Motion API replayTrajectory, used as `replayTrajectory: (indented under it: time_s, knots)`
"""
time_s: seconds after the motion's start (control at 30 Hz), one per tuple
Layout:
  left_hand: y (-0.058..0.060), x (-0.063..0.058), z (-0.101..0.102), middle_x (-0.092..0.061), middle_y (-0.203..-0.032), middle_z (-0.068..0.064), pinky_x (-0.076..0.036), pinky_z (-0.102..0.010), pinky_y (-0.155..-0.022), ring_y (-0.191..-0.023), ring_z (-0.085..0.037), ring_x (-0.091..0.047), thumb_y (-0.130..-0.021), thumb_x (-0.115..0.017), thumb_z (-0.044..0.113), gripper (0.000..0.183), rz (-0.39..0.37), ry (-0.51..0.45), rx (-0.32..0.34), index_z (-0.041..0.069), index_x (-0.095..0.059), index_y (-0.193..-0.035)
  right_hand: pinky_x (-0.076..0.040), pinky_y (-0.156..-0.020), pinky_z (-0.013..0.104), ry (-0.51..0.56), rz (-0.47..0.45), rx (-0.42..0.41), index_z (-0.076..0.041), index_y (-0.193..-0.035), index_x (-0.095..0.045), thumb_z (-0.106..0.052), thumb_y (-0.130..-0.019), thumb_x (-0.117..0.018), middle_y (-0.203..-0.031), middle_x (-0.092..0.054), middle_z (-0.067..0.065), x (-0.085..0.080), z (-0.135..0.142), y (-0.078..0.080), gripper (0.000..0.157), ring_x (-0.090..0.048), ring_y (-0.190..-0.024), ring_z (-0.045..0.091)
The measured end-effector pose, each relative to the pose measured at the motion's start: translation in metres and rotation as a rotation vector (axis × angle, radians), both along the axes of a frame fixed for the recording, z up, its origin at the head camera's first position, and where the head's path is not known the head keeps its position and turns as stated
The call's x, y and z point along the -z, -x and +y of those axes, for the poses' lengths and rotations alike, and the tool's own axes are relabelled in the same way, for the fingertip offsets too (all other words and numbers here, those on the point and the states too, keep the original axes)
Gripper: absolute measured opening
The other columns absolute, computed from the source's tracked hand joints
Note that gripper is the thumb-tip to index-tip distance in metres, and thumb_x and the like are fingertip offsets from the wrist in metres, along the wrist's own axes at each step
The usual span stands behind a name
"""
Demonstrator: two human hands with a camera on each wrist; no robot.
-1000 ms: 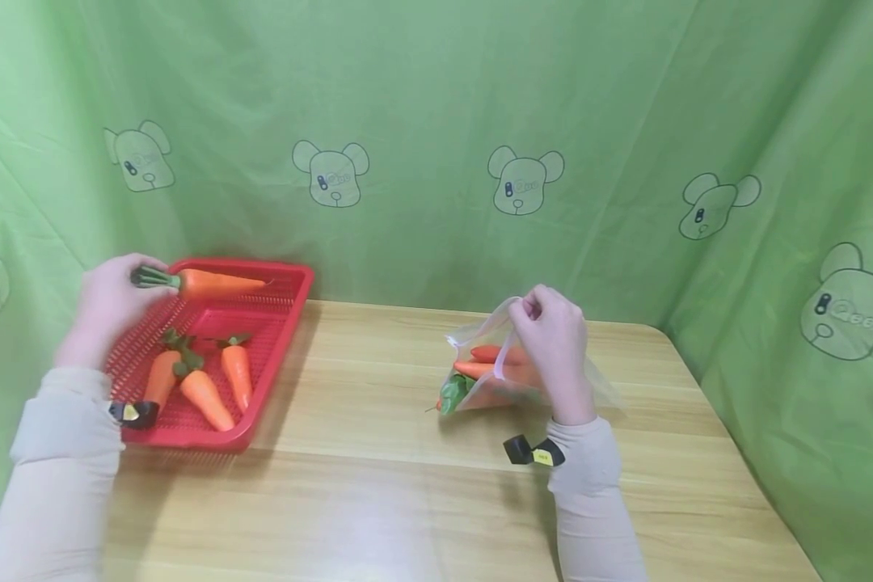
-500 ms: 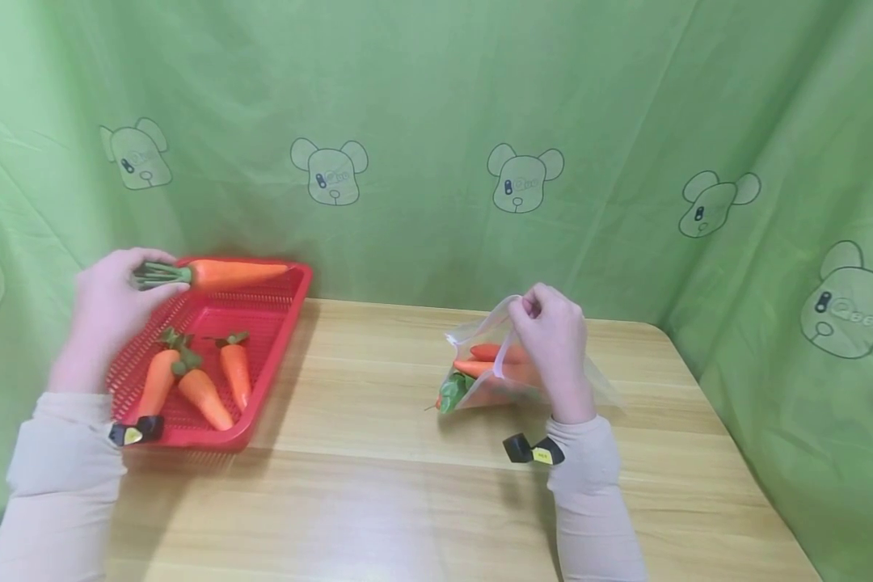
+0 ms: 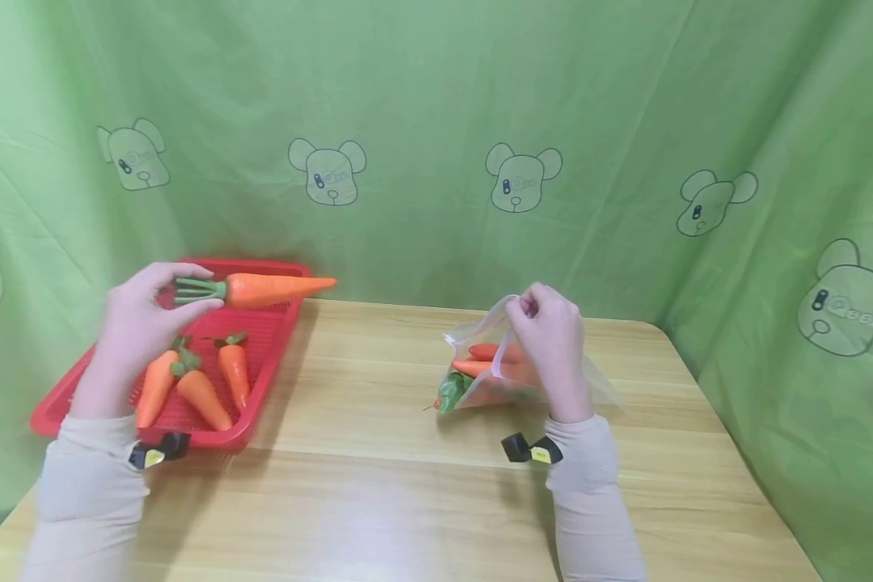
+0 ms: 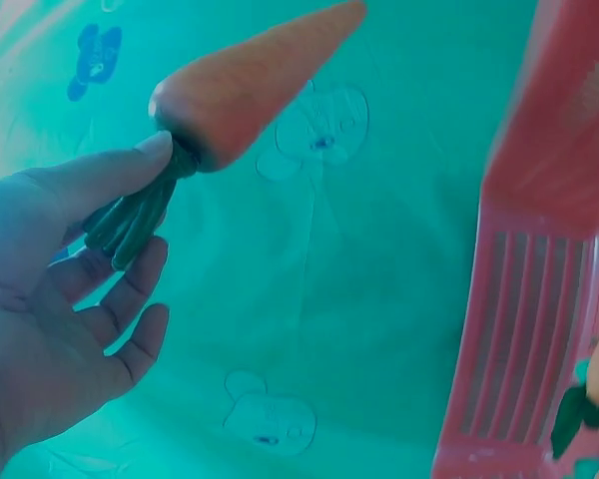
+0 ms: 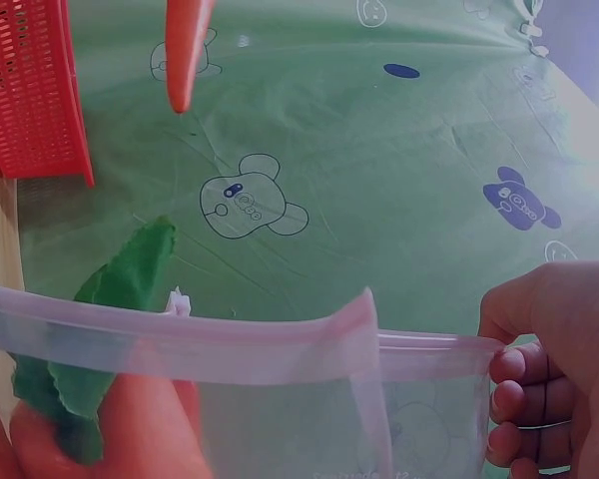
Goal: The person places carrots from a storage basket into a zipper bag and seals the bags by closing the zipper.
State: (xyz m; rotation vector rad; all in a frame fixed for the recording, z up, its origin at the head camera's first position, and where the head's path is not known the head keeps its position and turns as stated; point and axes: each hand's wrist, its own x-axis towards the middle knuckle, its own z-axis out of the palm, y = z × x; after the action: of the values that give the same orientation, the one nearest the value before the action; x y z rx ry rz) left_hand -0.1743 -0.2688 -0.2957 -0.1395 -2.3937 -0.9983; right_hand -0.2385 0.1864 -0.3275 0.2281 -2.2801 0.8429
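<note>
My left hand (image 3: 138,331) holds a large orange carrot (image 3: 272,289) by its green stem, thumb on one side and fingers on the other. The carrot lies level above the red basket (image 3: 269,360), its tip pointing right past the rim. My right hand (image 3: 553,339) pinches the top edge of a clear zip bag (image 5: 280,349) and keeps its mouth raised. Inside the bag lie carrots (image 3: 471,368), with a green leaf (image 3: 451,392) at the opening. In the left wrist view the stem passes between thumb and fingers, while the other fingers curl loosely.
Smaller carrots (image 3: 202,400) with leafy tops lie in the basket. Both basket and bag are on a wooden table (image 3: 378,388). A green curtain (image 3: 422,242) with bear-head prints stands behind and at both sides.
My left hand has moved right with the carrot, so the tip now reaches beyond the basket's right rim. The basket's near left corner has come into sight. The right hand stays at the bag.
</note>
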Motion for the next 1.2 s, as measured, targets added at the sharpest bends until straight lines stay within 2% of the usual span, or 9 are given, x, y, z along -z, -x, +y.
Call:
replayTrajectory:
  time_s: [0.1, 0.27, 0.4, 0.5, 0.63, 0.73, 0.83, 1.03, 1.2]
  knots:
    - [-0.002, 0.003, 0.008, -0.064, -0.094, 0.030, -0.047, -0.005, -0.069, -0.084, 0.013, -0.062, -0.080, -0.080, 0.015, 0.035, -0.010, -0.070, 0.071, 0.011, -0.068, -0.113, -0.035, -0.057, 0.029, -0.003, 0.008, 0.000, -0.006, -0.067, -0.053, -0.009, -0.082, -0.055, -0.064, -0.054, 0.009, 0.000, 0.000, 0.000, 0.015, -0.047, -0.060, 0.024]
    - [-0.002, 0.008, 0.023, -0.067, -0.098, 0.021, -0.056, -0.015, -0.064, -0.083, 0.008, -0.068, -0.080, -0.080, 0.013, 0.037, -0.061, -0.153, 0.155, 0.011, -0.066, -0.114, -0.035, -0.057, 0.030, -0.007, 0.018, 0.001, -0.006, -0.067, -0.053, -0.009, -0.081, -0.055, -0.064, -0.054, 0.009, 0.000, 0.000, 0.000, 0.014, -0.048, -0.060, 0.025]
    - [-0.001, 0.013, 0.037, -0.068, -0.098, 0.017, -0.054, -0.011, -0.072, -0.084, 0.007, -0.067, -0.078, -0.082, 0.011, 0.038, -0.028, -0.106, 0.189, 0.012, -0.067, -0.113, -0.035, -0.057, 0.030, -0.003, 0.018, 0.001, -0.006, -0.067, -0.053, -0.009, -0.081, -0.056, -0.064, -0.054, 0.009, 0.000, 0.000, 0.000, 0.015, -0.048, -0.060, 0.025]
    - [0.001, 0.016, 0.048, -0.069, -0.100, 0.009, -0.050, -0.007, -0.077, -0.088, 0.009, -0.064, -0.075, -0.083, 0.010, 0.037, 0.024, -0.044, 0.210, 0.014, -0.069, -0.110, -0.035, -0.057, 0.030, 0.000, 0.017, 0.001, -0.006, -0.067, -0.053, -0.009, -0.082, -0.056, -0.064, -0.055, 0.009, 0.000, -0.001, 0.000, 0.015, -0.048, -0.060, 0.025]
    - [0.003, 0.022, 0.063, -0.070, -0.104, -0.001, -0.049, -0.007, -0.077, -0.090, 0.011, -0.060, -0.074, -0.084, 0.008, 0.037, 0.062, -0.007, 0.263, 0.014, -0.070, -0.108, -0.035, -0.057, 0.030, -0.002, 0.021, 0.001, -0.006, -0.067, -0.053, -0.009, -0.082, -0.056, -0.063, -0.055, 0.009, 0.000, -0.001, 0.000, 0.015, -0.048, -0.059, 0.025]
    - [0.007, 0.028, 0.074, -0.070, -0.104, -0.003, -0.048, -0.007, -0.078, -0.092, 0.008, -0.058, -0.074, -0.084, 0.007, 0.036, 0.068, 0.033, 0.291, 0.013, -0.070, -0.107, -0.035, -0.057, 0.030, -0.004, 0.021, 0.005, -0.006, -0.067, -0.053, -0.009, -0.082, -0.055, -0.063, -0.054, 0.009, 0.000, 0.000, 0.000, 0.015, -0.048, -0.059, 0.025]
    - [0.011, 0.034, 0.084, -0.070, -0.104, -0.003, -0.047, -0.012, -0.082, -0.095, -0.002, -0.058, -0.074, -0.084, 0.009, 0.036, 0.049, 0.085, 0.300, 0.012, -0.069, -0.106, -0.035, -0.056, 0.030, -0.006, 0.022, 0.006, -0.006, -0.067, -0.053, -0.009, -0.082, -0.056, -0.064, -0.054, 0.009, 0.000, 0.000, -0.001, 0.015, -0.048, -0.059, 0.025]
    - [0.015, 0.040, 0.100, -0.069, -0.105, -0.003, -0.051, -0.035, -0.085, -0.096, -0.015, -0.060, -0.074, -0.084, 0.013, 0.036, -0.025, 0.111, 0.341, 0.014, -0.069, -0.107, -0.035, -0.056, 0.030, -0.005, 0.018, 0.009, -0.006, -0.067, -0.053, -0.009, -0.082, -0.055, -0.063, -0.054, 0.009, 0.000, 0.001, -0.001, 0.015, -0.048, -0.059, 0.025]
    - [0.018, 0.044, 0.108, -0.068, -0.105, -0.004, -0.051, -0.039, -0.086, -0.097, -0.018, -0.061, -0.075, -0.084, 0.014, 0.035, -0.058, 0.105, 0.360, 0.013, -0.069, -0.106, -0.035, -0.057, 0.030, -0.005, 0.012, 0.011, -0.006, -0.067, -0.053, -0.009, -0.082, -0.055, -0.063, -0.054, 0.009, -0.001, 0.001, -0.001, 0.015, -0.048, -0.059, 0.025]
